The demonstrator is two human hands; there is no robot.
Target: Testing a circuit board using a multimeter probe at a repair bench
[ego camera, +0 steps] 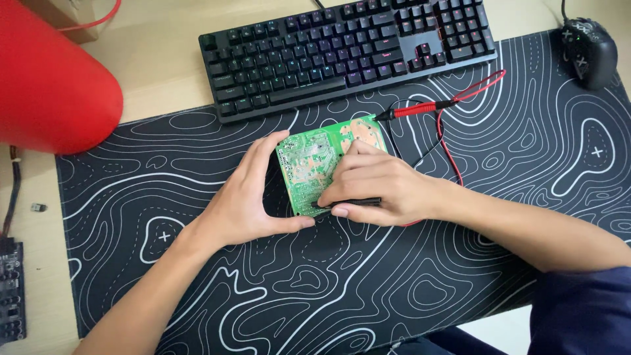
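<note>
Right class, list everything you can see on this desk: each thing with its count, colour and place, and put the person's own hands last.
circuit board: one, green, middle of the mat, solder side up
black probe: one, black, on the board's lower edge under the right hand
red probe: one, red, lying on the mat just above and right of the board, with red and black leads
desk mat: one, black with white contour lines, covering most of the desk
keyboard: one, black, above the mat
mouse: one, black, top right corner
red cylinder: one, red, top left
dark board: one, left edge, partly cut off
left hand: holds the circuit board's left edge
right hand: holds the black probe against the board
</note>
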